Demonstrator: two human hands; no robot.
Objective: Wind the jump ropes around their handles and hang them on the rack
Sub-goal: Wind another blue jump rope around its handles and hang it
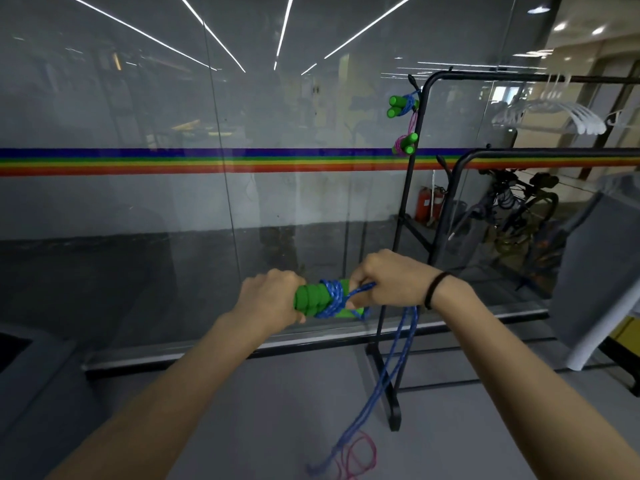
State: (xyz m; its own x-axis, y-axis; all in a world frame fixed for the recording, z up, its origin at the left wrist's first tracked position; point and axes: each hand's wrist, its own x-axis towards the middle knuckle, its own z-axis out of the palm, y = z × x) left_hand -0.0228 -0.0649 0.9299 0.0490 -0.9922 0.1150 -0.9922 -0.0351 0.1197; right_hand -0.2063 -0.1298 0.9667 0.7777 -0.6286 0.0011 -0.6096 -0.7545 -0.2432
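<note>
My left hand (268, 294) grips the green handles (311, 299) of a jump rope, held level in front of me. Several turns of blue rope (334, 297) wrap the handles near their right end. My right hand (389, 278) pinches the blue rope just right of the handles; the free length (391, 368) hangs down to the floor. On the black rack (420, 109) at the upper right hang two wound ropes: one blue with green handles (401, 103), and below it one pink with green handles (405, 143).
A glass wall with a rainbow stripe (173, 162) stands right ahead. A loose pink rope (360, 455) lies on the floor by the rack's foot (393, 403). White hangers (550, 116) hang on the rack's top bar. A second black rack (519, 154) and bicycles are at the right.
</note>
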